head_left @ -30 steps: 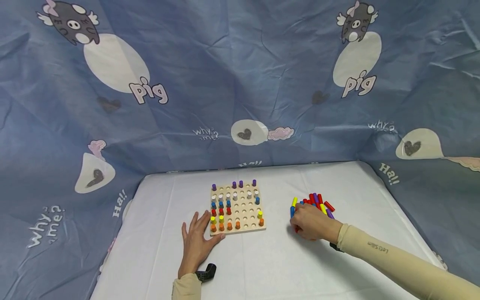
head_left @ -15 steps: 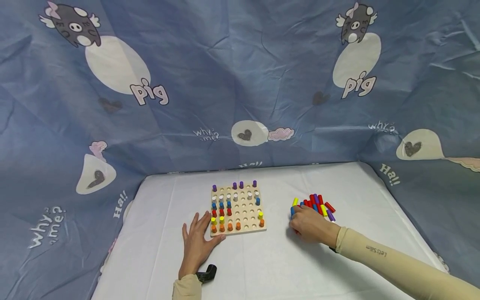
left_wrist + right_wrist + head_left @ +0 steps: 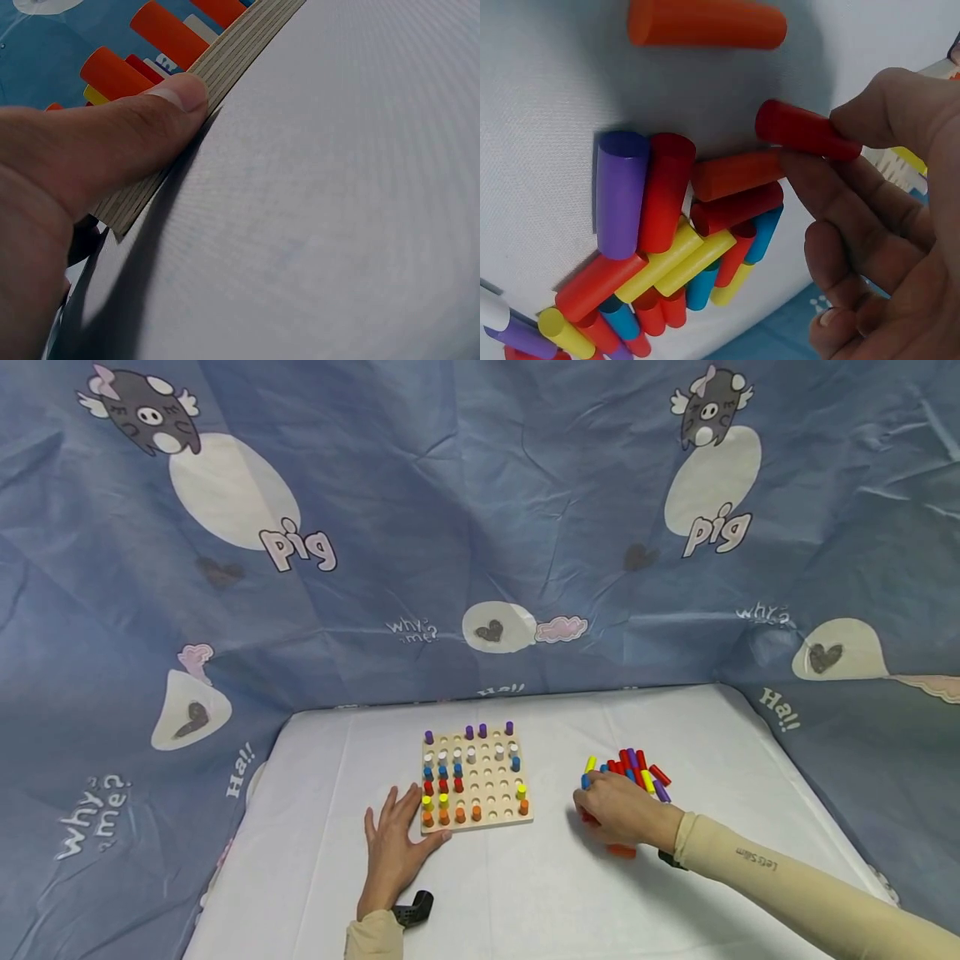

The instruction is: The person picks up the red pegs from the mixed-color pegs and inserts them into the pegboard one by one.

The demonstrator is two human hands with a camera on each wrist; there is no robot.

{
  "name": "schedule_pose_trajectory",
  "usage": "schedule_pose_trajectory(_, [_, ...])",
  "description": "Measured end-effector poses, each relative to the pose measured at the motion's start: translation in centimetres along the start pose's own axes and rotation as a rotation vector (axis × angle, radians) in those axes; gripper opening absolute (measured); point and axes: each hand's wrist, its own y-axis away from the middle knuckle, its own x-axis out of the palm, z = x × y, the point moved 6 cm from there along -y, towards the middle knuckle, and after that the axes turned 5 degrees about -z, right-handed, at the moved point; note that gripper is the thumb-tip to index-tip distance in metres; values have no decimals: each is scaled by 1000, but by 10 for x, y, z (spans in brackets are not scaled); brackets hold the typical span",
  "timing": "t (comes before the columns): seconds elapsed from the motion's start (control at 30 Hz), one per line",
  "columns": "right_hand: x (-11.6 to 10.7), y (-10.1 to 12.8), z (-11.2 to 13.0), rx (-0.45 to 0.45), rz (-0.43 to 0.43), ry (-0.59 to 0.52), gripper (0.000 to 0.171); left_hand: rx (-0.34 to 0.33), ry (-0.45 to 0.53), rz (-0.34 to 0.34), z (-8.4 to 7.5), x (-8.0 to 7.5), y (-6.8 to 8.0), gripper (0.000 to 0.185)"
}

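In the right wrist view my right hand (image 3: 885, 172) pinches a red peg (image 3: 795, 127) between thumb and fingers, just over a pile of coloured pegs (image 3: 679, 259). On the cloth beside the pile lies a lone orange peg (image 3: 709, 22). My left hand (image 3: 393, 852) rests with spread fingers at the near left corner of a wooden pegboard (image 3: 491, 789). Its thumb (image 3: 161, 105) presses the board's near edge in the left wrist view. Rows of purple, white, blue, red, yellow and orange pegs stand in the board, among several bare holes.
A white cloth (image 3: 502, 902) covers the table under board and pile. Behind it hangs a blue printed curtain (image 3: 495, 543), which also comes down along both sides. A purple peg (image 3: 662, 791) lies at the pile's right side.
My right hand has shifted slightly left and toward me, and an orange peg now shows on the cloth below it. The left hand and the board stay put.
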Motion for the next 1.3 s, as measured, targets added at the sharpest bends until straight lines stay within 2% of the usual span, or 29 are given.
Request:
schedule_pose_trajectory(0.37, [-6,-5,-1,-36,-28,-30,9,42,-5,-47,-3,-2,0,88])
schedule_pose_trajectory(0.67, [-14,-9,-5,-31,-58,-16,15,44,-1,-60,-3,-3,0,86])
schedule_pose_trajectory(0.97, [-22,-19,-6,-22,-100,-52,17,18,3,-14,0,-2,-1,88])
schedule_pose_trajectory(1.3, [-43,-47,-2,-36,-166,-106,17,11,-5,-6,0,-2,0,89])
